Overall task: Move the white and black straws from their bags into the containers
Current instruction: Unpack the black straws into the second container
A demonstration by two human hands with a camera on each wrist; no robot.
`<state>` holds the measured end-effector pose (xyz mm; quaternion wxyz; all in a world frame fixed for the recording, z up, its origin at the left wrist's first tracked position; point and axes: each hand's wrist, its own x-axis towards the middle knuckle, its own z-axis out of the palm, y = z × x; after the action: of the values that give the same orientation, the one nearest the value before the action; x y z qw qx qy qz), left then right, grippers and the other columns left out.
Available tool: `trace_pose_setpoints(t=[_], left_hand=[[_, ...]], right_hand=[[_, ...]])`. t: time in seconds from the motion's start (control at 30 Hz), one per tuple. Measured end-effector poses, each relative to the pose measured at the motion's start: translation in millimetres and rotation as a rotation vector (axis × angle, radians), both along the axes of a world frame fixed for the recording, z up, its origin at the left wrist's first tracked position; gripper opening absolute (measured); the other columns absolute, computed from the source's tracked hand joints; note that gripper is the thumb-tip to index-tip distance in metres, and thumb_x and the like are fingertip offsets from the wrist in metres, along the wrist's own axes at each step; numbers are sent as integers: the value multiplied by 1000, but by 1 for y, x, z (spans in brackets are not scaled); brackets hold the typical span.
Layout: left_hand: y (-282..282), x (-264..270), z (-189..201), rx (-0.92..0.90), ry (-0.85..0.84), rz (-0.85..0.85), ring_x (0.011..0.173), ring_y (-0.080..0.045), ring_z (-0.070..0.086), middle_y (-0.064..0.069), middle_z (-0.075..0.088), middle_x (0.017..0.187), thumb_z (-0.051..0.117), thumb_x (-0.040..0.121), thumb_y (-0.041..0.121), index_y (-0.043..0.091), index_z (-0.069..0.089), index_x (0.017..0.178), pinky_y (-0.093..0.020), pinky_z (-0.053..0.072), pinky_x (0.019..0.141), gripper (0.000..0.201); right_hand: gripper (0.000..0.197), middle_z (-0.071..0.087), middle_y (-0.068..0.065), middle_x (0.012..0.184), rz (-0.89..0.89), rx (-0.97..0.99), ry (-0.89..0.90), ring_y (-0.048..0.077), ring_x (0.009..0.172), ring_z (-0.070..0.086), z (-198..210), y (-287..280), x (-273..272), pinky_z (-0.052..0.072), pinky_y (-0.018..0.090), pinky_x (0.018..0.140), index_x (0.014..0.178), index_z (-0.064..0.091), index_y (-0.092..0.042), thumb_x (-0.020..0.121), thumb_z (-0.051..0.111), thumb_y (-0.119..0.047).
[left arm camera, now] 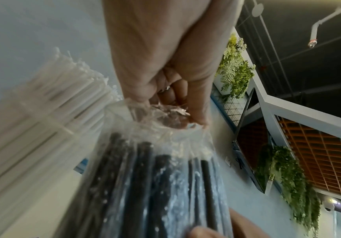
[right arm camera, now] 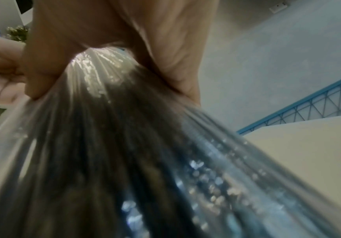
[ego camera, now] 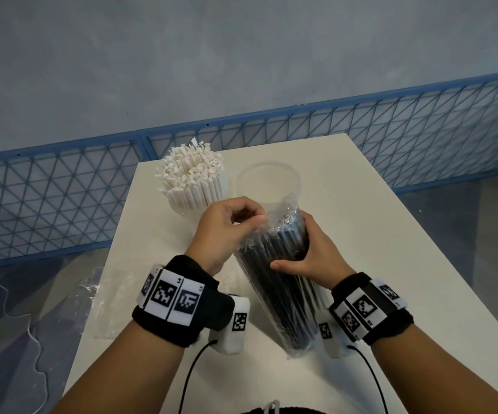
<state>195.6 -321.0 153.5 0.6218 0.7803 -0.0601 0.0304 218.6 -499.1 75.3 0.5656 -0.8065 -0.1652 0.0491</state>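
Observation:
A clear plastic bag of black straws stands tilted on the white table, its lower end near the front edge. My right hand grips the bag round its upper part. My left hand pinches the crumpled top of the bag between thumb and fingers. White straws stand packed upright in a container at the back left, also in the left wrist view. An empty clear round container stands behind the bag, to the right of the white straws.
An empty clear plastic bag lies at the table's left edge. A blue wire fence runs behind the table. Cables from the wrist cameras trail toward me over the table's front.

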Motion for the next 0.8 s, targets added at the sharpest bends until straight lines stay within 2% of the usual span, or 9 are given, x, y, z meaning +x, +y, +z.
trace_pose_setpoints(t=[0.1, 0.23, 0.3, 0.37, 0.47, 0.57, 0.67, 0.73, 0.8], left_hand=[[1, 3, 2, -57, 33, 26, 63, -2, 52, 2, 57, 69, 63, 84, -3, 11, 63, 75, -13, 45, 63, 17], [19, 13, 14, -337, 155, 143, 64, -4, 54, 3, 52, 72, 56, 90, 3, 16, 59, 78, -22, 48, 64, 17], [23, 16, 19, -286, 183, 134, 66, -5, 55, 4, 53, 73, 57, 90, 6, 18, 59, 81, -23, 44, 65, 15], [21, 18, 23, -259, 231, 101, 69, -7, 55, 8, 56, 76, 58, 89, 7, 21, 59, 89, -26, 41, 67, 14], [25, 23, 29, -409, 314, 78, 75, -10, 56, 9, 59, 82, 56, 89, 3, 23, 58, 101, -31, 39, 69, 23], [32, 26, 39, -536, 288, 140, 77, -10, 57, 9, 60, 81, 52, 93, 11, 23, 59, 97, -36, 42, 78, 15], [37, 24, 47, -569, 154, 260, 82, -10, 57, 11, 59, 82, 56, 92, 29, 24, 58, 93, -37, 42, 88, 6], [42, 15, 43, -493, 97, 257, 97, -12, 57, 10, 59, 97, 61, 83, 47, 26, 55, 102, -39, 42, 97, 30], [42, 1, 22, -294, 112, 152, 114, -15, 54, 8, 55, 119, 71, 69, 52, 28, 44, 125, -32, 46, 94, 66]], right_hand=[[94, 54, -9, 124, 8, -25, 4, 6, 114, 53, 0, -1, -2, 44, 16, 92, 133, 34, -24, 56, 87, -31], [93, 57, -6, 124, -16, -33, -5, 8, 112, 56, 2, -6, -4, 44, 14, 89, 133, 36, -22, 54, 81, -45], [92, 56, -6, 125, 0, -31, -10, 7, 111, 56, 4, -5, -3, 43, 11, 89, 133, 36, -22, 56, 81, -43], [90, 56, -5, 125, 11, -19, -8, 8, 113, 55, 3, -3, -1, 44, 15, 91, 133, 37, -21, 57, 82, -40], [83, 57, -6, 122, 10, -5, 2, 7, 112, 56, 2, -3, -2, 44, 10, 89, 129, 39, -23, 60, 84, -33], [81, 58, -9, 119, 18, 5, 12, 4, 109, 57, 4, -7, -4, 43, 5, 85, 125, 39, -29, 58, 84, -34], [78, 59, -11, 118, 21, 24, 20, -3, 107, 56, 8, -10, -8, 43, 4, 83, 120, 40, -34, 53, 81, -40], [74, 59, -16, 117, 23, 47, 21, -11, 105, 55, 12, -11, -11, 43, 4, 83, 116, 41, -42, 53, 80, -41], [71, 58, -22, 114, 17, 121, 34, -15, 102, 56, 16, -11, -13, 43, 4, 81, 113, 42, -45, 53, 81, -37]])
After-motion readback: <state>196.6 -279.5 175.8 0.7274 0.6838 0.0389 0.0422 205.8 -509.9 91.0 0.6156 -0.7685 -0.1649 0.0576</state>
